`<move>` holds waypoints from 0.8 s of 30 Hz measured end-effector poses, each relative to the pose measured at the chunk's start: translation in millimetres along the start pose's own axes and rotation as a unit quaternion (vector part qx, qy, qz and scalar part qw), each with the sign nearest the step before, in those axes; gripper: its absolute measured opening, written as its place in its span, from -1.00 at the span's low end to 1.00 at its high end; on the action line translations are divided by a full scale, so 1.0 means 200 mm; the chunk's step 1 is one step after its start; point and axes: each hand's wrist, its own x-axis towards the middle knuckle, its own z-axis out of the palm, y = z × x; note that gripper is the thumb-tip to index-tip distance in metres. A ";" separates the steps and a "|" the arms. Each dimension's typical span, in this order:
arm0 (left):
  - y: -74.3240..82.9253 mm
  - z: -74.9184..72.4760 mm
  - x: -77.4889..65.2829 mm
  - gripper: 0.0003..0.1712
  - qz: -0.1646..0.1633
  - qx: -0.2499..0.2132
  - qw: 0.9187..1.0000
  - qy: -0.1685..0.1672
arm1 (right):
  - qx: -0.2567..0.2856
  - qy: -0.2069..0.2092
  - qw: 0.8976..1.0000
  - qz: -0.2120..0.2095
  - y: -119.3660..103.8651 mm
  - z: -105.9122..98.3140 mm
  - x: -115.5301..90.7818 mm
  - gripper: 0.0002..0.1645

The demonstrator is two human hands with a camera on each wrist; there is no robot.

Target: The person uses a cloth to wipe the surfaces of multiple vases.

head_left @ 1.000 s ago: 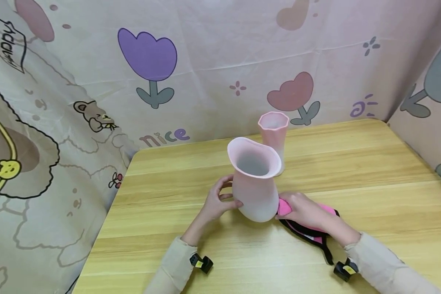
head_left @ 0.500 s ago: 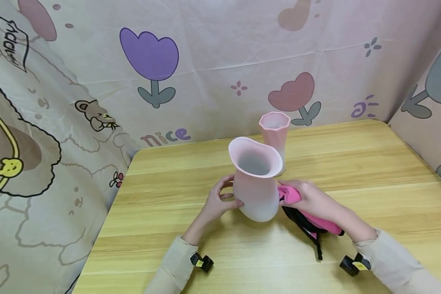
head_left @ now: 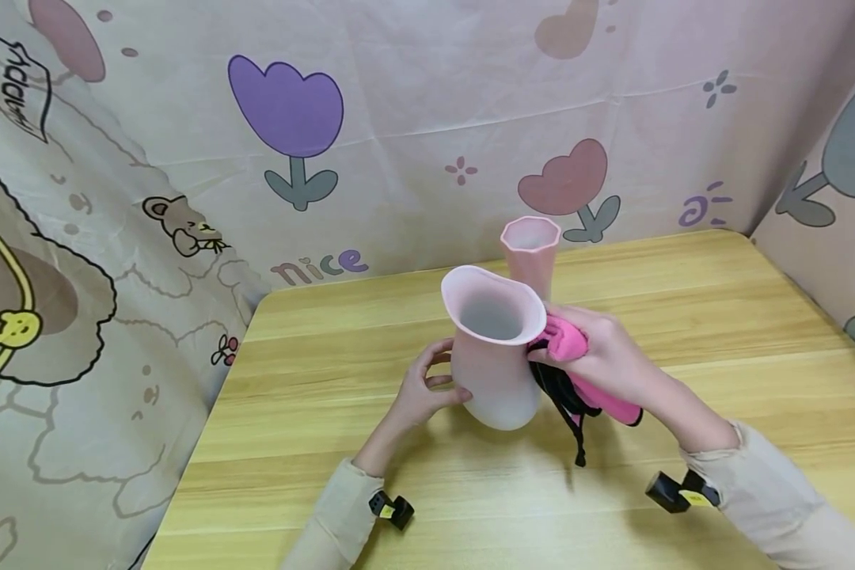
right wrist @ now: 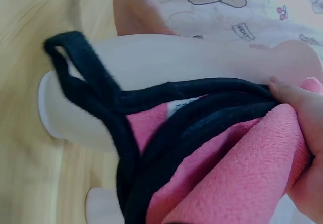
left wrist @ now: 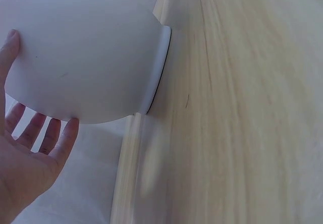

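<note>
A wide-mouthed vase [head_left: 497, 380], pale pink at the flared rim and white lower down, stands on the table. My left hand [head_left: 422, 389] holds its left side, thumb at the front and fingers around the back, as the left wrist view shows on the vase's white body [left wrist: 91, 57]. In my right hand [head_left: 616, 348] is a bunched pink cloth [right wrist: 247, 163] with black edging and a black hanging loop [right wrist: 83, 72]. The cloth is against or very close to the vase's upper right side, just below the rim; part of it hangs down.
Behind the wide vase stands a taller, slimmer pink vase [head_left: 532, 261] with a fluted rim, its lower part hidden. The wooden table [head_left: 313, 372] ends at a printed cloth backdrop [head_left: 413, 103] at the back and sides.
My right hand has moved up along the vase's right side, from near its base to below the rim, lifting the cloth. My left hand and the vase have stayed in place.
</note>
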 end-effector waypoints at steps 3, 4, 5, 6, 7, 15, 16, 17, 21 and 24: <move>0.00 0.00 0.00 -0.17 0.001 0.003 1.000 0.000 | 0.005 0.036 0.999 -0.008 -0.03 -0.01 0.02 -0.24; 0.00 0.00 0.00 -0.16 0.000 0.004 1.000 0.000 | 0.008 0.048 0.999 -0.008 -0.03 -0.01 0.02 -0.22; 0.00 0.00 0.00 -0.16 0.000 0.005 1.000 0.000 | 0.013 0.059 0.998 -0.004 -0.04 -0.01 0.03 -0.22; 0.00 0.00 0.00 -0.16 -0.001 0.005 1.000 0.000 | 0.021 0.068 0.997 0.002 -0.05 -0.01 0.03 -0.22; 0.00 0.00 0.00 -0.16 -0.003 0.006 1.000 0.000 | 0.030 0.074 0.997 0.009 -0.06 -0.02 0.03 -0.24; 0.00 0.00 0.00 -0.16 -0.006 0.004 1.000 0.000 | 0.058 0.112 0.991 0.045 -0.10 -0.05 0.03 -0.20; 0.00 0.00 0.00 -0.16 -0.005 0.004 1.000 -0.001 | 0.054 0.117 0.991 0.040 -0.10 -0.05 0.03 -0.18; 0.00 0.00 0.00 -0.16 -0.005 0.004 1.000 -0.002 | 0.049 0.122 0.991 0.035 -0.10 -0.06 0.03 -0.18; 0.00 0.00 0.00 -0.15 -0.002 0.004 1.000 -0.004 | 0.045 0.157 0.986 0.027 -0.13 -0.09 0.03 -0.16; 0.00 0.00 0.00 -0.15 -0.001 0.003 1.000 -0.002 | 0.052 0.169 0.984 0.020 -0.16 -0.11 0.04 -0.14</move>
